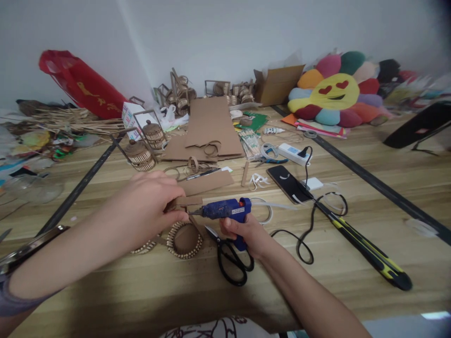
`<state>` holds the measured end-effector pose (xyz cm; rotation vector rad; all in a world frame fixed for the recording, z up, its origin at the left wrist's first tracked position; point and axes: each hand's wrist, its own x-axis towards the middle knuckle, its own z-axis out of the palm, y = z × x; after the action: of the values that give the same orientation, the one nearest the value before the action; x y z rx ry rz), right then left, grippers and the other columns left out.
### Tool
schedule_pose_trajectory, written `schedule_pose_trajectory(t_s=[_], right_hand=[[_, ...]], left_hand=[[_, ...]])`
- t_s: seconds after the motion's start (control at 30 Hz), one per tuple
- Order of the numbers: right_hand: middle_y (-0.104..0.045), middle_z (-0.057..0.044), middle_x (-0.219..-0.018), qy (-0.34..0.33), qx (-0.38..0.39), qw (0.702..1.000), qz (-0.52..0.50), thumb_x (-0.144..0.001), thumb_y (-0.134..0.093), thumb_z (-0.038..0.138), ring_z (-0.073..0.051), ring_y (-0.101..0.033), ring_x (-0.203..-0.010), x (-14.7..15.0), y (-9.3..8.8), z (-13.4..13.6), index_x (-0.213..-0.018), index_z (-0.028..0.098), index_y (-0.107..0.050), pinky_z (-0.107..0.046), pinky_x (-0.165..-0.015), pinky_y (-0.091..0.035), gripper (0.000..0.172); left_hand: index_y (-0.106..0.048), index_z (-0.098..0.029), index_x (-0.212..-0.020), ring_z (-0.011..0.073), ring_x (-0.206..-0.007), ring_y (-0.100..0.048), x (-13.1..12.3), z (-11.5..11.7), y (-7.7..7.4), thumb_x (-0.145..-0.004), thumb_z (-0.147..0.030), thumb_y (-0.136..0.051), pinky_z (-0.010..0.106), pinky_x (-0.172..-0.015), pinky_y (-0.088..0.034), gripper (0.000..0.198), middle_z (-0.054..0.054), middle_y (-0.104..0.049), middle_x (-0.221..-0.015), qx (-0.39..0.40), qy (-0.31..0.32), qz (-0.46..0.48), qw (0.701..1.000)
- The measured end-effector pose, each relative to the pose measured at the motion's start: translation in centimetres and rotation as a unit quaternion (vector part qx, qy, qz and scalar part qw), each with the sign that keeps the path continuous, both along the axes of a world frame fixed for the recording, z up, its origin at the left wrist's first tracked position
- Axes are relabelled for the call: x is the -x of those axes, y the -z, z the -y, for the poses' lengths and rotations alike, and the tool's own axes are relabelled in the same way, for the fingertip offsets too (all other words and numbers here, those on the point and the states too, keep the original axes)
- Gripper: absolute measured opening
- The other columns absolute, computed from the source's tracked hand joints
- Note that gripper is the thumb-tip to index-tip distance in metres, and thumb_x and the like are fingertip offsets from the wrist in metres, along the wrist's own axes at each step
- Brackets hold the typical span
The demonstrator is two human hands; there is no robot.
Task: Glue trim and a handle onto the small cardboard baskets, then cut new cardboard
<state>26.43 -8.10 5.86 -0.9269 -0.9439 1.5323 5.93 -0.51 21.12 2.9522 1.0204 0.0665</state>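
Observation:
In my right hand (243, 230) is a blue hot glue gun (225, 209), its nozzle pointing left and a clear glue stick (275, 203) running out of its back. My left hand (158, 197) pinches a cardboard strip (188, 201), with the nozzle tip close beside my fingertips. Just below lies a round basket-like ring (184, 240) edged with short light sticks. A second such ring (144, 247) is partly hidden behind my left forearm. Black-handled scissors (230, 258) rest on the table under the glue gun.
Finished small lidded baskets (141, 155) with tall handles stand at the left. Cardboard sheets (207, 126) lie at the back centre. To the right are a phone (289, 183), a power strip (295, 154), a yellow-black utility knife (366, 249) and a looping black cord (306, 239).

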Motion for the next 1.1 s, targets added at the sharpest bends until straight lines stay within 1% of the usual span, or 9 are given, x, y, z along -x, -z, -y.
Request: schedule_pose_trajectory(t_s=[0.1, 0.2, 0.3, 0.37, 0.47, 0.67, 0.87, 0.97, 1.1], right_hand=[[-0.041, 0.008, -0.052, -0.003, 0.006, 1.000, 0.008, -0.065, -0.082, 0.065, -0.008, -0.030, -0.049, 0.0, 0.1, 0.0, -0.063, 0.020, -0.049, -0.027, -0.050, -0.018, 0.056], [-0.040, 0.008, -0.049, -0.009, 0.005, 1.000, 0.025, -0.064, -0.080, 0.068, -0.008, -0.030, -0.048, 0.0, 0.0, 0.0, -0.060, 0.021, -0.048, -0.028, -0.050, -0.018, 0.058], [-0.042, 0.007, -0.052, 0.007, 0.005, 1.000, 0.025, -0.062, -0.082, 0.068, -0.008, -0.032, -0.049, 0.0, -0.2, 0.0, -0.063, 0.021, -0.049, -0.027, -0.050, -0.021, 0.057], [-0.046, 0.007, -0.055, 0.021, 0.006, 0.999, 0.025, -0.060, -0.083, 0.067, -0.009, -0.034, -0.050, 0.0, -0.3, 0.0, -0.066, 0.021, -0.052, -0.027, -0.050, -0.025, 0.056], [-0.052, 0.004, -0.057, 0.019, 0.007, 0.999, 0.045, -0.061, -0.083, 0.067, -0.011, -0.042, -0.052, -0.3, -0.4, -0.1, -0.066, 0.020, -0.057, -0.027, -0.053, -0.033, 0.054], [-0.059, 0.002, -0.057, 0.032, 0.000, 0.999, 0.039, -0.061, -0.083, 0.067, -0.014, -0.051, -0.056, -0.3, -0.7, -0.3, -0.066, 0.020, -0.061, -0.029, -0.060, -0.040, 0.053], [-0.057, 0.003, -0.057, 0.028, 0.024, 0.999, 0.014, -0.056, -0.084, 0.069, -0.013, -0.050, -0.054, 0.4, -1.0, -0.1, -0.066, 0.019, -0.059, -0.028, -0.058, -0.039, 0.056], [-0.055, 0.003, -0.055, 0.028, 0.037, 0.999, 0.020, -0.055, -0.084, 0.070, -0.012, -0.048, -0.053, 0.4, -0.9, 0.0, -0.065, 0.019, -0.058, -0.028, -0.057, -0.037, 0.058], [-0.053, 0.004, -0.057, 0.029, 0.022, 0.999, 0.011, -0.057, -0.084, 0.068, -0.011, -0.044, -0.051, 0.5, -0.7, 0.0, -0.067, 0.020, -0.057, -0.028, -0.054, -0.034, 0.056]], left_hand=[[-0.058, -0.021, -0.062, 0.0203, -0.070, -0.051, 0.1, 0.0, -0.1, -0.079, -0.031, -0.075, 0.032, -0.066, -0.033, 0.025, 0.000, -0.057, -0.064, -0.003, 0.002, -0.010, 1.000], [-0.062, -0.021, -0.065, 0.0213, -0.073, -0.053, 0.1, 0.0, -0.1, -0.079, -0.029, -0.074, 0.033, -0.068, -0.035, 0.020, 0.000, -0.060, -0.067, -0.002, -0.002, -0.018, 1.000], [-0.064, -0.022, -0.069, 0.0219, -0.075, -0.054, 0.3, 0.0, 0.0, -0.079, -0.029, -0.073, 0.033, -0.069, -0.035, 0.016, 0.001, -0.061, -0.068, -0.001, 0.000, -0.018, 1.000], [-0.062, -0.021, -0.067, 0.0218, -0.074, -0.053, 0.4, -0.1, 0.1, -0.080, -0.031, -0.073, 0.033, -0.068, -0.035, 0.020, 0.001, -0.060, -0.067, -0.003, 0.003, -0.014, 1.000], [-0.058, -0.021, -0.063, 0.0211, -0.072, -0.052, 0.5, -0.1, 0.1, -0.081, -0.033, -0.072, 0.032, -0.066, -0.034, 0.025, 0.001, -0.057, -0.063, -0.005, 0.012, -0.006, 1.000], [-0.058, -0.022, -0.064, 0.0206, -0.070, -0.051, 0.5, -0.1, 0.2, -0.080, -0.031, -0.072, 0.032, -0.066, -0.033, 0.023, 0.000, -0.056, -0.063, -0.002, 0.011, 0.007, 1.000], [-0.058, -0.022, -0.062, 0.0209, -0.070, -0.051, 0.4, 0.0, 0.2, -0.076, -0.029, -0.077, 0.033, -0.065, -0.033, 0.025, -0.001, -0.055, -0.062, -0.003, 0.007, 0.009, 1.000], [-0.061, -0.021, -0.065, 0.0211, -0.071, -0.052, 0.4, 0.0, 0.2, -0.077, -0.028, -0.077, 0.033, -0.066, -0.034, 0.021, 0.000, -0.057, -0.064, 0.002, 0.009, 0.004, 1.000], [-0.065, -0.021, -0.068, 0.0202, -0.071, -0.053, 0.4, 0.0, 0.0, -0.080, -0.028, -0.073, 0.033, -0.066, -0.035, 0.016, 0.000, -0.058, -0.065, -0.001, 0.012, -0.004, 1.000]])
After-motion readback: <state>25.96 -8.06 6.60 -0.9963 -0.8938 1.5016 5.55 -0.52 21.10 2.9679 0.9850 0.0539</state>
